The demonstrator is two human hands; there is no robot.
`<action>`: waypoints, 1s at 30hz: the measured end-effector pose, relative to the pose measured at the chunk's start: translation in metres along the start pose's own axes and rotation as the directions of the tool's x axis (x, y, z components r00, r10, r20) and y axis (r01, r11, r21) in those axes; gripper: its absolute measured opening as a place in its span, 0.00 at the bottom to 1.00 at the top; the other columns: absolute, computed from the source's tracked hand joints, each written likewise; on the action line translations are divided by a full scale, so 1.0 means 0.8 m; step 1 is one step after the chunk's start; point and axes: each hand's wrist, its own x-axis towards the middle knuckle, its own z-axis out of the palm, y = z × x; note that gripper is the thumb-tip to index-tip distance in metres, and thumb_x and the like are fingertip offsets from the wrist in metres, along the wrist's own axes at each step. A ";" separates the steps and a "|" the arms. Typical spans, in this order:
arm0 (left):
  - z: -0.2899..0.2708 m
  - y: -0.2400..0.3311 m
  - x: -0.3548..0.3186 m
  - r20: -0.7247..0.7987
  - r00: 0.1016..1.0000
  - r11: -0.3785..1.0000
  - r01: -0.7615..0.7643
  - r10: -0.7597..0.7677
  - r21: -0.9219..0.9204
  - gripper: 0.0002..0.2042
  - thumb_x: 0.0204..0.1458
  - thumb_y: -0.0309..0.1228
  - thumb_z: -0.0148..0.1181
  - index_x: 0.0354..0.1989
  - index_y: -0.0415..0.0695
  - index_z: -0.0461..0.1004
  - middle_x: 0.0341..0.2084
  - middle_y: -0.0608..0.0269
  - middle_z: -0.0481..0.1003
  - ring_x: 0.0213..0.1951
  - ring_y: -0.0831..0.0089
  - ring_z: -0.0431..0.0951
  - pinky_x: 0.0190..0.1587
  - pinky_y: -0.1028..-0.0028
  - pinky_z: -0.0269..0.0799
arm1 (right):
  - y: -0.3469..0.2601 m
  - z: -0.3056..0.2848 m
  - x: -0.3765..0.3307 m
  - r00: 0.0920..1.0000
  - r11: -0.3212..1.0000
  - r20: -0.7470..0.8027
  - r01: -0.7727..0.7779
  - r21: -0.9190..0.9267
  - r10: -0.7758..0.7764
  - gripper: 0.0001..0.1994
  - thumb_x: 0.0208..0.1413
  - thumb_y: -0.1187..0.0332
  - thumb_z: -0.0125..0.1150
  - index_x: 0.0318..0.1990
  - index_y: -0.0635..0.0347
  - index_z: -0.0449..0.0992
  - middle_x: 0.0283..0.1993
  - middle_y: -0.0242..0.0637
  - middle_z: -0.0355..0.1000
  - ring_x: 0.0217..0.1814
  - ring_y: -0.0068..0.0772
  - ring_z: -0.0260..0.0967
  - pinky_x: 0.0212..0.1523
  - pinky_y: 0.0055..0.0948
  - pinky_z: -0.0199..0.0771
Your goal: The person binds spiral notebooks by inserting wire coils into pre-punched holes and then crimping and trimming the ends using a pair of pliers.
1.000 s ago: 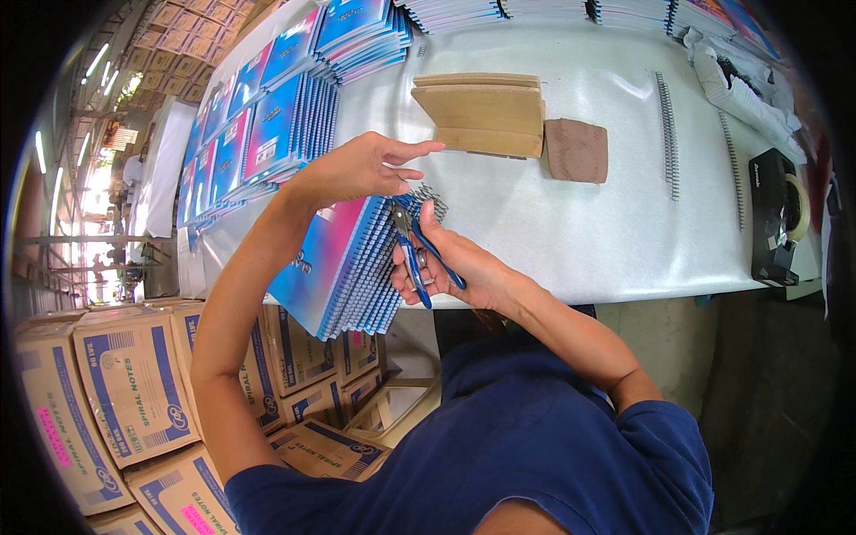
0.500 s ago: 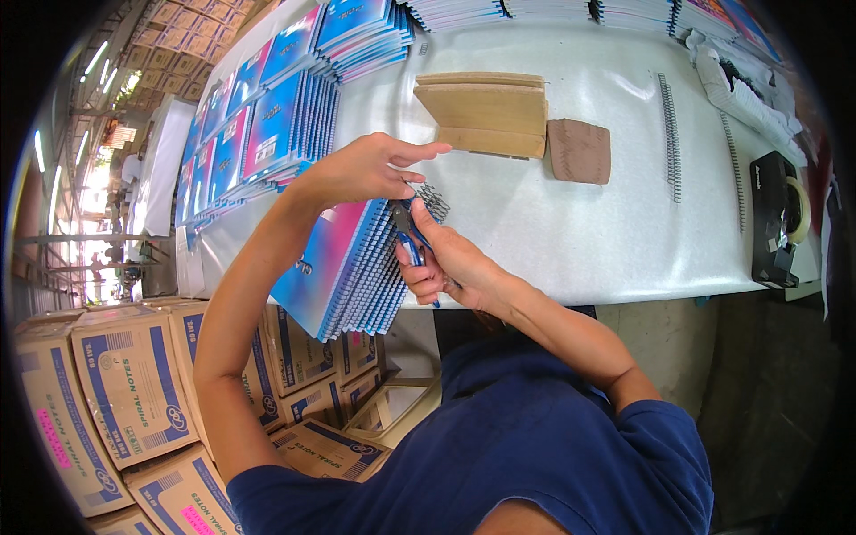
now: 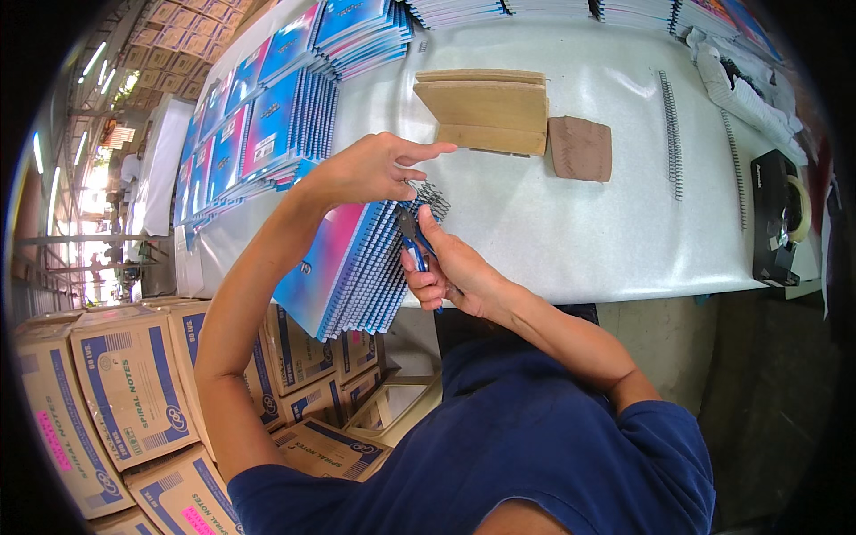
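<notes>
A fanned pile of spiral notebooks (image 3: 334, 263) with blue and pink covers leans at the table's near edge, its coils facing right. Loose wire ends (image 3: 430, 198) stick out at the top of the coils. My right hand (image 3: 446, 263) grips blue-handled pliers (image 3: 410, 236), their dark jaws up against the coil ends. Over the pile's top corner is my left hand (image 3: 379, 168), index finger stretched out and the other fingers loosely bent, tips beside the wires. Its thumb is hidden.
Stacks of finished-looking notebooks (image 3: 272, 116) line the table's left side. Behind my hands stand a folded cardboard piece (image 3: 486, 111) and a brown block (image 3: 580, 149). Loose coils (image 3: 670, 138) and a black tape dispenser (image 3: 774, 218) lie right. Cartons (image 3: 134, 383) fill the lower left.
The pliers and my right hand have shifted slightly right and down along the coils. My left hand has barely moved, its index finger still stretched out.
</notes>
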 end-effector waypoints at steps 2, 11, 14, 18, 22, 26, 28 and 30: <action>0.000 -0.005 -0.001 -0.006 1.000 1.000 -0.001 0.001 0.012 0.36 0.44 0.15 0.58 0.64 0.56 0.64 0.53 0.44 0.72 0.51 0.59 0.77 0.51 0.68 0.75 | 0.006 0.016 -0.007 0.988 0.986 -0.151 -0.010 -0.166 -0.016 0.38 0.59 0.32 0.25 0.36 0.60 0.71 0.26 0.35 0.70 0.26 0.29 0.70 0.33 0.34 0.77; 0.003 -0.015 0.002 -0.027 0.999 0.999 -0.019 0.018 -0.048 0.36 0.43 0.15 0.57 0.64 0.55 0.63 0.52 0.43 0.72 0.51 0.59 0.77 0.51 0.68 0.75 | 0.010 0.030 -0.012 0.921 0.944 -0.369 -0.003 -0.330 -0.126 0.38 0.60 0.33 0.23 0.38 0.60 0.70 0.29 0.37 0.71 0.31 0.30 0.72 0.38 0.36 0.78; 0.003 -0.018 0.002 -0.030 0.999 0.999 -0.011 0.010 -0.038 0.36 0.43 0.15 0.58 0.64 0.55 0.63 0.52 0.43 0.72 0.51 0.59 0.77 0.51 0.68 0.75 | 0.009 0.037 -0.010 0.910 0.944 -0.396 -0.013 -0.330 -0.126 0.37 0.60 0.33 0.23 0.36 0.59 0.70 0.27 0.36 0.70 0.28 0.30 0.70 0.35 0.34 0.77; 0.004 -0.003 0.001 0.003 0.997 0.997 0.073 -0.073 -0.003 0.37 0.43 0.13 0.57 0.65 0.53 0.61 0.57 0.53 0.69 0.54 0.58 0.74 0.52 0.71 0.74 | 0.004 0.030 -0.007 0.898 0.933 -0.406 0.012 -0.360 -0.168 0.37 0.60 0.32 0.25 0.33 0.59 0.69 0.23 0.34 0.67 0.23 0.29 0.66 0.28 0.30 0.72; 0.007 -0.002 0.006 -0.030 0.999 0.996 -0.017 0.020 0.083 0.37 0.42 0.14 0.57 0.64 0.56 0.63 0.53 0.45 0.72 0.51 0.58 0.77 0.52 0.68 0.75 | 0.002 0.027 -0.005 0.915 0.965 -0.393 -0.014 -0.261 -0.092 0.37 0.59 0.31 0.25 0.32 0.59 0.69 0.22 0.34 0.66 0.22 0.28 0.64 0.27 0.30 0.70; 0.004 -0.003 0.010 -0.021 1.000 0.998 -0.009 0.011 0.069 0.36 0.43 0.14 0.56 0.64 0.55 0.63 0.55 0.44 0.70 0.53 0.57 0.75 0.53 0.69 0.75 | 0.008 0.033 -0.015 0.871 0.939 -0.457 0.015 -0.345 -0.182 0.37 0.60 0.32 0.25 0.34 0.59 0.70 0.24 0.34 0.67 0.24 0.28 0.66 0.29 0.33 0.72; 0.006 -0.011 0.015 -0.028 0.999 1.000 -0.016 0.016 -0.009 0.36 0.42 0.13 0.56 0.64 0.55 0.63 0.55 0.44 0.70 0.52 0.57 0.75 0.53 0.69 0.74 | 0.008 0.034 -0.016 0.852 0.940 -0.484 0.026 -0.341 -0.199 0.37 0.60 0.32 0.25 0.35 0.60 0.70 0.25 0.35 0.68 0.26 0.28 0.67 0.30 0.33 0.73; 0.009 -0.016 0.019 0.009 1.000 0.999 -0.016 0.016 -0.048 0.35 0.43 0.14 0.55 0.64 0.54 0.64 0.55 0.43 0.69 0.51 0.57 0.76 0.53 0.68 0.74 | 0.007 0.025 -0.014 0.869 0.950 -0.464 0.020 -0.312 -0.171 0.38 0.60 0.33 0.24 0.36 0.60 0.70 0.26 0.35 0.69 0.27 0.28 0.68 0.31 0.34 0.73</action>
